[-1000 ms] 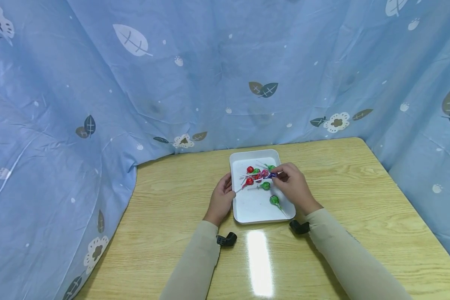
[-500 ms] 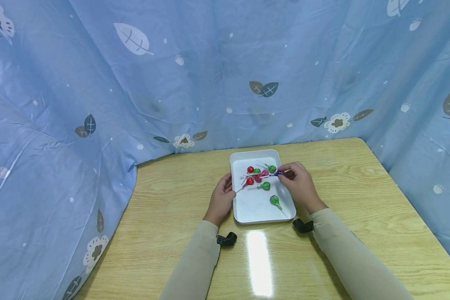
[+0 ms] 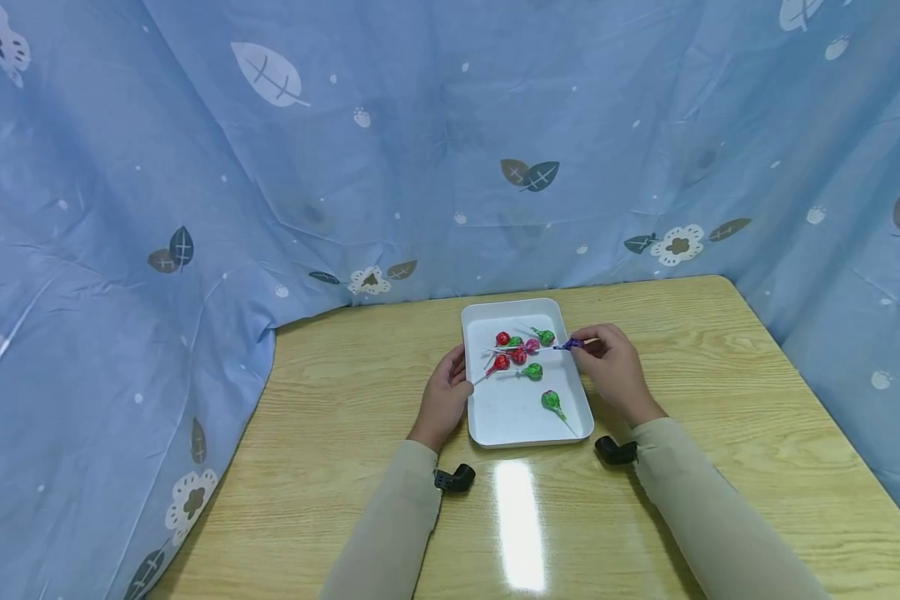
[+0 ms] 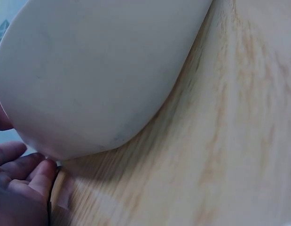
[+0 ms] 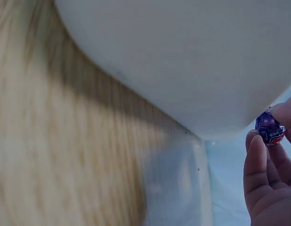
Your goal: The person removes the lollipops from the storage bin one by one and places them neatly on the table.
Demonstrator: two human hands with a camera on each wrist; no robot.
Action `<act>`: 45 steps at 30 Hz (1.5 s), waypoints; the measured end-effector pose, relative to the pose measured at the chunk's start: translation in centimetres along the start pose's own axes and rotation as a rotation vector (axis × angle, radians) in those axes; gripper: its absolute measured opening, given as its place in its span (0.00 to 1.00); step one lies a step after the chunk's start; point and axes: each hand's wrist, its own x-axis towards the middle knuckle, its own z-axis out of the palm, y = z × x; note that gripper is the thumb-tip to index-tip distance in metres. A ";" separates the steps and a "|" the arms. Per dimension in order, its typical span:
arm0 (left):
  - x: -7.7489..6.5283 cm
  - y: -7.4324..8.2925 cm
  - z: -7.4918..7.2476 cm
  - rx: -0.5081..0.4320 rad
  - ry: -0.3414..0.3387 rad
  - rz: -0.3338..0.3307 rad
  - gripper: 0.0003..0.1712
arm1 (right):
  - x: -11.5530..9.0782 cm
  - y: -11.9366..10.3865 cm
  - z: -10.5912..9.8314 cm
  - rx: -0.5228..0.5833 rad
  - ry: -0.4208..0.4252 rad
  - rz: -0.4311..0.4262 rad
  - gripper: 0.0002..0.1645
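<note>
A white rectangular tray (image 3: 510,423) lies on the table with several wrapped lollipops in it. My left hand (image 3: 441,402) grips its left wall, thumb at the rim and fingers along the outside; the left wrist view shows these fingers (image 4: 23,174) by the tray's outer wall. At the right rim, my right hand (image 3: 617,372) pinches a purple-wrapped lollipop (image 3: 572,343) by its round head. Its white stick points left over the tray. Up close in the right wrist view, the purple wrapper (image 5: 269,126) sits between thumb and fingertips.
Red and pink lollipops (image 3: 500,363) cluster in the tray's upper left, with green ones among and beside them. One green lollipop (image 3: 551,401) lies apart, lower right. A blue patterned curtain (image 3: 450,150) hangs behind the wooden table (image 3: 345,400).
My right hand has drawn the purple lollipop rightward from the pile to the tray's right rim. The left hand keeps its grip on the tray.
</note>
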 end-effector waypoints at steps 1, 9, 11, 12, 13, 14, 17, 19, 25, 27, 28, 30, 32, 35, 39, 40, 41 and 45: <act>0.0 0.0 0.0 -0.005 0.001 -0.003 0.44 | 0.0 0.1 -0.1 0.005 0.002 0.004 0.10; -0.1 0.0 0.0 -0.007 0.004 -0.004 0.44 | -0.1 0.9 -0.6 0.020 0.009 0.022 0.11; -0.1 -0.1 0.0 -0.007 0.000 0.002 0.44 | 0.0 1.2 -0.8 0.025 0.011 0.029 0.11; -0.1 -0.1 -0.1 -0.009 -0.002 0.005 0.44 | 0.0 1.3 -0.8 0.024 0.012 0.033 0.11; -0.1 -0.2 -0.1 -0.009 -0.005 0.008 0.44 | 0.0 1.4 -0.9 0.025 0.013 0.037 0.11; 0.0 -0.2 -0.1 -0.009 -0.007 0.010 0.44 | 0.1 1.5 -0.9 0.026 0.015 0.042 0.11; 0.0 -0.2 -0.1 -0.004 -0.009 0.012 0.44 | 0.2 1.8 -1.1 0.036 0.017 0.060 0.11; 0.1 -0.3 -0.1 -0.002 -0.007 0.011 0.44 | 0.3 1.8 -1.2 0.048 0.020 0.070 0.12; 0.0 -0.3 0.0 -0.013 -0.012 0.009 0.44 | 0.3 2.1 -1.6 0.067 0.035 0.078 0.13; 0.0 -0.2 0.0 -0.015 -0.016 0.011 0.44 | 0.3 2.3 -1.8 0.071 0.035 0.086 0.13; 0.0 -0.2 0.0 -0.014 -0.016 0.011 0.44 | 0.4 2.4 -1.9 0.072 0.035 0.091 0.13; 0.1 -0.2 0.0 -0.014 -0.017 0.014 0.44 | 0.4 2.6 -2.0 0.068 0.035 0.099 0.14; 0.1 -0.2 0.0 -0.015 -0.018 0.012 0.44 | 0.5 2.7 -2.2 0.064 0.033 0.108 0.14; 0.2 -0.3 0.0 -0.014 -0.016 0.010 0.44 | 0.6 3.0 -2.4 0.057 0.034 0.114 0.15; 0.2 -0.4 -0.1 -0.010 -0.011 0.003 0.45 | 0.8 3.3 -2.6 0.055 0.041 0.120 0.15; 0.2 -0.4 -0.1 -0.009 -0.009 0.002 0.45 | 0.8 3.4 -2.6 0.056 0.044 0.122 0.16; 0.2 -0.4 -0.1 -0.009 -0.008 0.001 0.45 | 0.8 3.5 -2.7 0.058 0.047 0.125 0.16; 0.2 -0.4 -0.1 -0.009 -0.004 -0.004 0.45 | 0.8 3.6 -2.9 0.069 0.045 0.144 0.17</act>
